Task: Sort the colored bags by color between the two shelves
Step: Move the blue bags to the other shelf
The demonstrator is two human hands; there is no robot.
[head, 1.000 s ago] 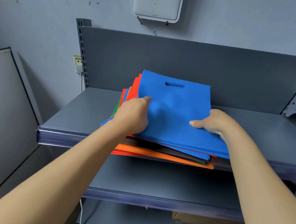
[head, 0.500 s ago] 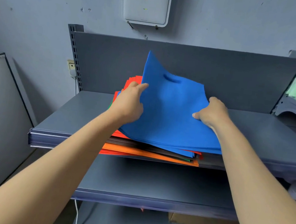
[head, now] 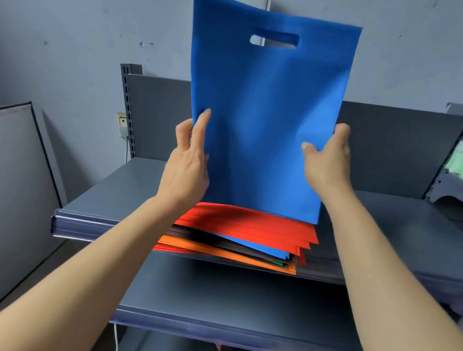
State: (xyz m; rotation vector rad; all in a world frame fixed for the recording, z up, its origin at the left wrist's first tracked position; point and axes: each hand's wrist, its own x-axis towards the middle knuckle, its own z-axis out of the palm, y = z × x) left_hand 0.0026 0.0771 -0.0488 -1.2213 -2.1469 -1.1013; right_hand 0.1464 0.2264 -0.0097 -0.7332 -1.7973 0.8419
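The left hand (head: pixel 187 163) pinches the blue bag (head: pixel 262 114) by its left edge and the right hand (head: pixel 329 164) by its right edge, holding it upright just above the mixed stack (head: pixel 246 230) of red, orange and dark bags on the upper shelf (head: pixel 105 188). It looks light, thin and fairly limp, so pinching both side edges, or hooking the cut-out handle near its top, should carry it without sagging

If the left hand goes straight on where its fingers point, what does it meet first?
Likely the shelf's grey back panel, or the wall above it; depth is unclear. The left hand points up along the blue bag's edge.
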